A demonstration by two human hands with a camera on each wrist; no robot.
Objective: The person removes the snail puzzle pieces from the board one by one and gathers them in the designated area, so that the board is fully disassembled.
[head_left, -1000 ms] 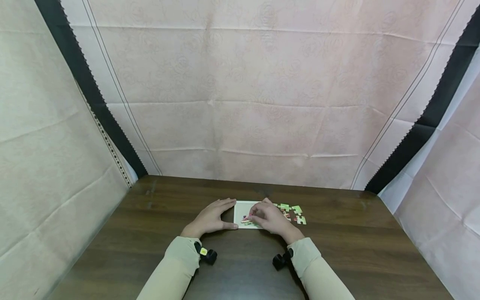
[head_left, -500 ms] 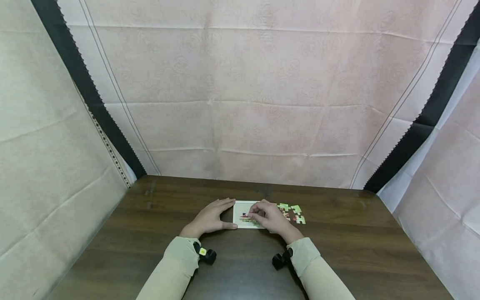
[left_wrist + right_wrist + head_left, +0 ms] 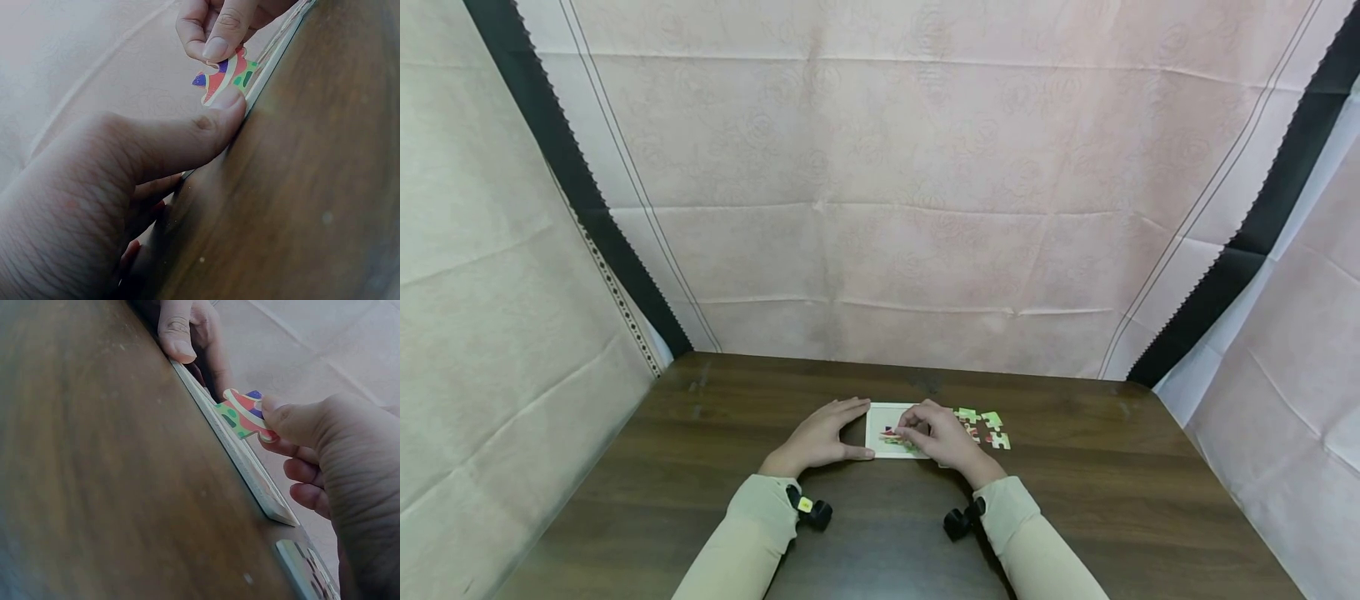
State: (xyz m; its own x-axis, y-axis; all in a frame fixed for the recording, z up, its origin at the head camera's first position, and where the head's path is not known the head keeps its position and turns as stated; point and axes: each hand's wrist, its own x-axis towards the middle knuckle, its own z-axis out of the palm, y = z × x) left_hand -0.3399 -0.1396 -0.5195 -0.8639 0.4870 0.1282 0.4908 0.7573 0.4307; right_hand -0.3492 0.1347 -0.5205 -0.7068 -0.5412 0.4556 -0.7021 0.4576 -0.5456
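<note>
My right hand (image 3: 943, 435) pinches a jigsaw piece (image 3: 240, 415) between thumb and forefinger, over the near side of a white puzzle frame (image 3: 882, 415). Red, green, purple and cream are the colours on the piece, seen from its printed face in the left wrist view too. It stands tilted, its green end close to the frame's near edge. At the frame's left end rests my left hand (image 3: 822, 437), fingers extended towards the far corner, thumb (image 3: 230, 106) against the near corner. The right hand covers much of the frame's right part.
Several loose jigsaw pieces (image 3: 992, 420) in green, red and white lie just right of the frame. Brown wood-grained tabletop (image 3: 880, 517) surrounds everything. Pale cloth walls (image 3: 880, 208) enclose its far side and both flanks.
A second ago the right fingertips were slightly lower and further right; they have since shifted a little up and left with the piece. The left hand stays in place.
</note>
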